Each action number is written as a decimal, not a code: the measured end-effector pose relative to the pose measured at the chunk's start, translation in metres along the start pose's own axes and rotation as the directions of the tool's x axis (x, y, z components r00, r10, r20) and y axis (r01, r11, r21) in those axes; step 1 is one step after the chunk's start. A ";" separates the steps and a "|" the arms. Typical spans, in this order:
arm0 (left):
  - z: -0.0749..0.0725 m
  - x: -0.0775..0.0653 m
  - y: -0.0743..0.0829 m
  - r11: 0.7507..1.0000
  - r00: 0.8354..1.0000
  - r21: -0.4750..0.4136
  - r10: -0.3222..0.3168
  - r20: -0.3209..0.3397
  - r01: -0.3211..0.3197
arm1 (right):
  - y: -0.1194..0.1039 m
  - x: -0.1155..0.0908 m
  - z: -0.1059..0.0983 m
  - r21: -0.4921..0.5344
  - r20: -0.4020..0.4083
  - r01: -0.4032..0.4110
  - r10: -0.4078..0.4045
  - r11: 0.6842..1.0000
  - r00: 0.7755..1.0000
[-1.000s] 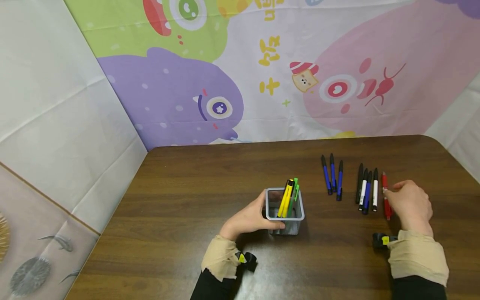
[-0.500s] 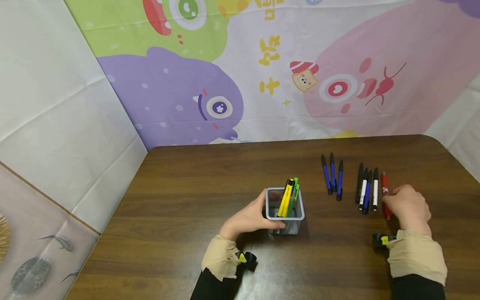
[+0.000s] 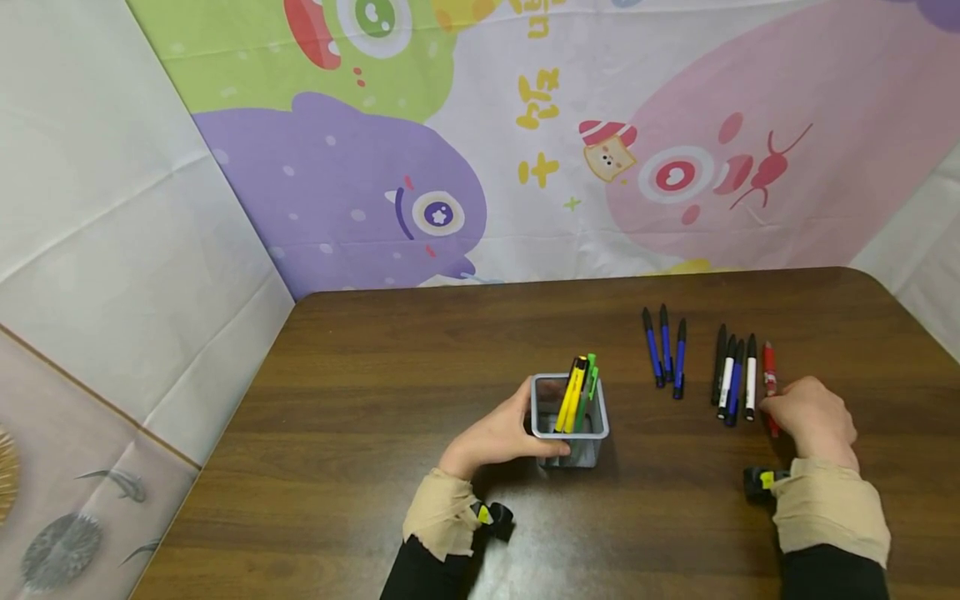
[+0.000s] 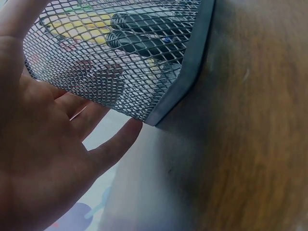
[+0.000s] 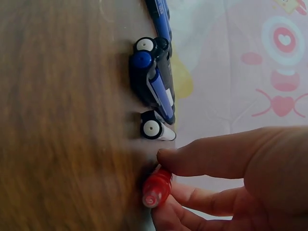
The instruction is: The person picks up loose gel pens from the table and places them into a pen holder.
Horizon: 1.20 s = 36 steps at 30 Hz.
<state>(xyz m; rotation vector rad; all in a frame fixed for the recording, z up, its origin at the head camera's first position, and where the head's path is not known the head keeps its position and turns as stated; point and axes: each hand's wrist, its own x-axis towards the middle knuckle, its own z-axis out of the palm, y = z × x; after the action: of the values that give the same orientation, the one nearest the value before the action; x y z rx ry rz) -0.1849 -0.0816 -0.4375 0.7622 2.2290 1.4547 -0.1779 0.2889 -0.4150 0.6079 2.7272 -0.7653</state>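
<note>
A grey mesh pen holder (image 3: pixel 588 453) stands on the table with yellow pens (image 3: pixel 572 400) and green pens (image 3: pixel 592 379) leaning inside. My left hand (image 3: pixel 491 433) grips it from the left, thumb across the near side. In the left wrist view, the left hand's fingers (image 4: pixel 118 144) lie along the mesh wall (image 4: pixel 106 72). At the right, my right hand (image 3: pixel 813 421) pinches a red pen (image 3: pixel 769 368) near its close end. Seen from the right wrist, the thumb and fingers sit on either side of the red pen (image 5: pixel 158 187), which lies at the tabletop.
Left of the red pen lie a white-barrelled marker (image 3: pixel 751 379) and a cluster of black, white and blue pens (image 3: pixel 726 379). Farther left are 3 blue pens (image 3: pixel 665 346). A printed cloth (image 3: pixel 525 208) hangs behind the wooden table (image 3: pixel 360 417).
My right hand has moved down along the red pen, nearer to its close end, and slightly left. The left hand and the pen holder have stayed in place.
</note>
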 end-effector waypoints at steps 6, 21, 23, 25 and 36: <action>0.000 0.000 0.000 1.000 1.000 0.005 -0.005 0.000 0.005 | 0.001 0.002 0.001 -0.007 0.011 -0.006 0.006 1.000 1.000; 0.000 0.000 -0.001 1.000 1.000 0.007 0.011 -0.007 -0.011 | -0.001 0.002 0.002 -0.006 0.011 -0.023 0.023 1.000 1.000; 0.000 0.001 -0.002 1.000 1.000 0.008 0.010 -0.012 -0.010 | -0.001 0.002 0.002 -0.012 0.015 -0.028 0.028 1.000 1.000; 0.000 0.001 -0.002 1.000 1.000 0.008 0.010 -0.011 -0.010 | -0.001 0.002 0.002 -0.014 0.017 -0.030 0.030 0.999 0.999; 0.000 0.001 -0.001 1.000 1.000 -0.006 0.000 -0.004 0.000 | -0.003 -0.004 -0.004 -0.014 -0.081 0.022 -0.023 1.000 0.996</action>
<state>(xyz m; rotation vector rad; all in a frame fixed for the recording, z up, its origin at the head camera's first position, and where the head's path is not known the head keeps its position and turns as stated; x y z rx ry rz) -0.1859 -0.0811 -0.4386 0.7579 2.2263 1.4635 -0.1764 0.2874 -0.4093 0.6195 2.8155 -0.7429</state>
